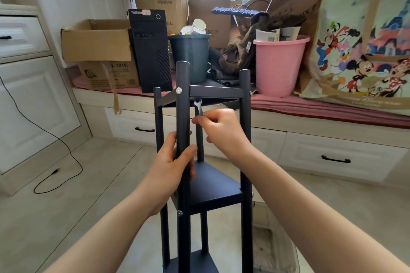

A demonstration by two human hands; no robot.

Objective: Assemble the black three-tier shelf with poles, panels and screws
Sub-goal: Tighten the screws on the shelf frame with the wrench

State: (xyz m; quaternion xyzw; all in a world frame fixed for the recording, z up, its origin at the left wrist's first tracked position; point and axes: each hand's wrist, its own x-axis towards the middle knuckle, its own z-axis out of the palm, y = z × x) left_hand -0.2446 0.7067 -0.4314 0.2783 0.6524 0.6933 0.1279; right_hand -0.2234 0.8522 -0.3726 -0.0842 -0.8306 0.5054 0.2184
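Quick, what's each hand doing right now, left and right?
Left hand: closed around the near black pole of the shelf, steadying it.
Right hand: pinching a small silver wrench, its head up under the top panel.

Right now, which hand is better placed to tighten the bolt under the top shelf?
The right hand: it already pinches the small wrench, whose head sits under the top shelf. The left hand grips the front pole, steadying the frame.

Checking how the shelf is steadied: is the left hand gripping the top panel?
No, the left hand wraps around the nearest pole well below the top panel, while the right hand holds a small wrench.
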